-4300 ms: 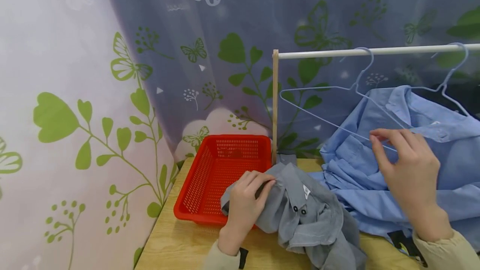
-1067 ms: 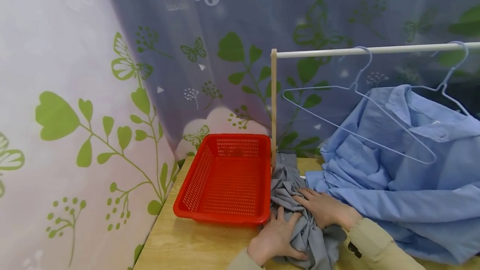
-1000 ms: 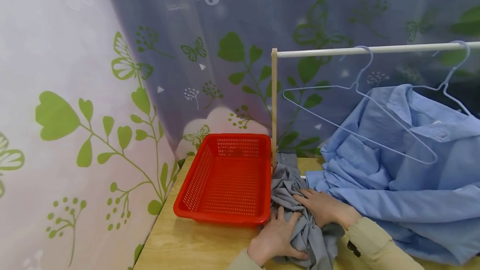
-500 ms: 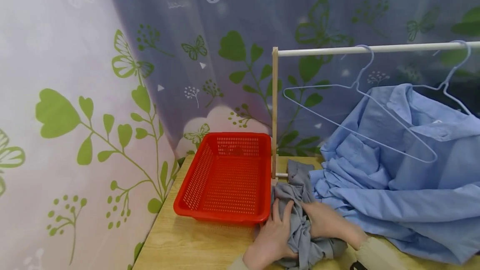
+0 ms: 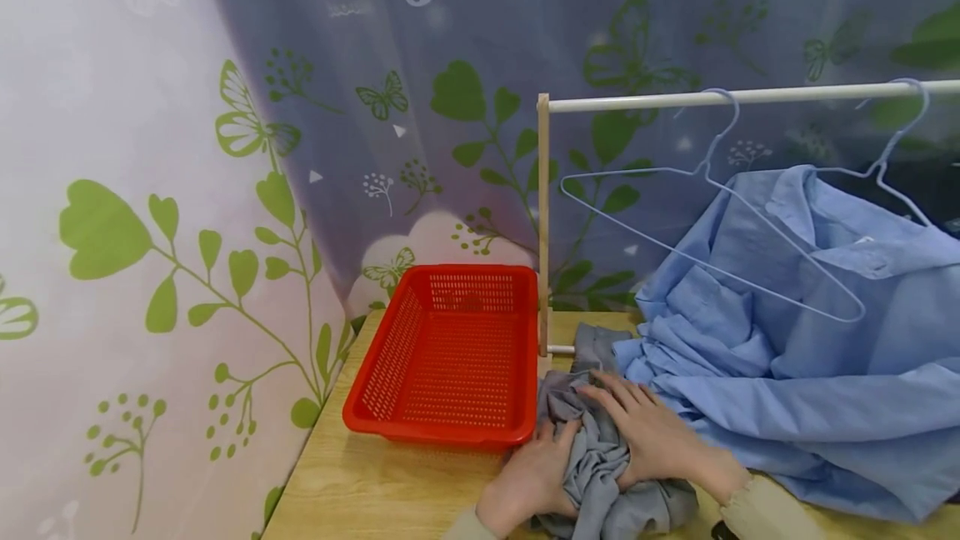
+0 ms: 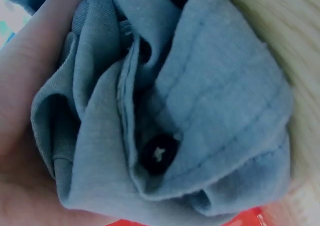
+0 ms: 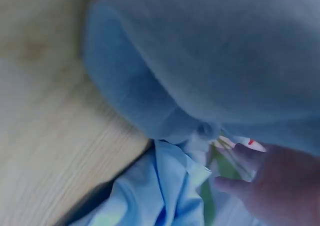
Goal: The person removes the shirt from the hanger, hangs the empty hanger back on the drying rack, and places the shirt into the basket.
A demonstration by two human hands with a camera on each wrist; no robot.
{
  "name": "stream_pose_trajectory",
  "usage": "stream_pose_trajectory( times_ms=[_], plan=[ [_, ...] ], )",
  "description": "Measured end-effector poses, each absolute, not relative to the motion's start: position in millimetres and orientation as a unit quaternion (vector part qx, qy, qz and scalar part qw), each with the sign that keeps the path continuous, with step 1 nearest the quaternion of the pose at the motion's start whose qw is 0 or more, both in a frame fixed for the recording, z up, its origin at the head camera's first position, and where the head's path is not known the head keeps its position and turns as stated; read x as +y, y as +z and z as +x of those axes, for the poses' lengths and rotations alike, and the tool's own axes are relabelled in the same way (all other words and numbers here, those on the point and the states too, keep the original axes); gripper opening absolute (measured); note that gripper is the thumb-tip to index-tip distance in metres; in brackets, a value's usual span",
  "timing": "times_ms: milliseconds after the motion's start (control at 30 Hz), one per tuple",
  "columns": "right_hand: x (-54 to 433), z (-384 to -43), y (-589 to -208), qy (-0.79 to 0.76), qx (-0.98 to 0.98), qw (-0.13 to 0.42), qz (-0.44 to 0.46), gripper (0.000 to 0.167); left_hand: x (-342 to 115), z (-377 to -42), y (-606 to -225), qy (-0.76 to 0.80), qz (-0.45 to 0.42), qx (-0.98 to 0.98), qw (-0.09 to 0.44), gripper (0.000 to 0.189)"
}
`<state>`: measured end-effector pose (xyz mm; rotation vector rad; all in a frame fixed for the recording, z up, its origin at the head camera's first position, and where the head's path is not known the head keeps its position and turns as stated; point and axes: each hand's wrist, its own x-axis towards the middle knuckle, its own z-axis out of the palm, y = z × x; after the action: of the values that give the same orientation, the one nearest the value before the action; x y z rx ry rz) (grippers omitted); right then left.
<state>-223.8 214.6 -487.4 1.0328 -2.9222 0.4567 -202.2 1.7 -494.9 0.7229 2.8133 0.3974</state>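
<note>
A crumpled grey shirt (image 5: 603, 457) lies bunched on the table, right of the red basket. My left hand (image 5: 528, 477) presses the bunch from its left, fingers fairly straight and thumb reaching along its near side. On the right side, my right hand (image 5: 656, 440) lies over the cloth with fingers spread toward the far end. The left wrist view shows folds of the shirt (image 6: 200, 86) against the palm and a dark button (image 6: 159, 154). In the right wrist view, fingers (image 7: 235, 186) stick out beside the grey cloth (image 7: 225, 56).
A red plastic basket (image 5: 360, 394) stands close by on the left. Behind is a rack with a wooden post (image 5: 543, 223) and white rail (image 5: 637, 102). A bare hanger (image 5: 708, 265) hangs there, right of which is a blue shirt (image 5: 787, 357) spread over the table (image 5: 390, 490).
Earlier the grey shirt was spread out and pinched by the left hand, with the right hand at the hanger. Both hands have since come down on the shirt and bunched it closer to me.
</note>
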Motion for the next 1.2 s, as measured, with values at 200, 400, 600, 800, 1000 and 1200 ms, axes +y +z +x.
stream_pose_trajectory(
  times_ms=[200, 400, 600, 800, 1000, 1200],
  plan=[
    [214.5, -241.4, -486.8, 0.162, -0.932, -0.094, 0.309, 0.121, 6.2, -201.5, -494.0, 0.132, 0.234, 0.958, 0.099, 0.11],
    [210.5, -244.4, -484.5, 0.171, -0.93, -0.101, 0.31, 0.112, 7.9, -200.6, -495.2, 0.137, 0.224, 0.96, 0.096, 0.109],
    [204.5, -230.4, -488.9, 0.173, -0.93, -0.059, 0.319, 0.108, 7.1, -196.2, -496.7, 0.143, 0.213, 0.964, 0.066, 0.108],
    [196.5, -207.7, -493.0, 0.147, -0.943, -0.006, 0.3, 0.099, 4.4, -192.3, -496.3, 0.144, 0.217, 0.965, 0.027, 0.092],
    [192.5, -190.3, -489.6, 0.158, -0.949, 0.028, 0.272, 0.092, 1.8, -184.2, -494.2, 0.153, 0.219, 0.963, -0.011, 0.086],
    [198.2, -170.9, -466.5, 0.187, -0.954, 0.044, 0.229, 0.089, 8.4, -165.9, -480.3, 0.17, 0.22, 0.96, -0.044, 0.083]
  ],
)
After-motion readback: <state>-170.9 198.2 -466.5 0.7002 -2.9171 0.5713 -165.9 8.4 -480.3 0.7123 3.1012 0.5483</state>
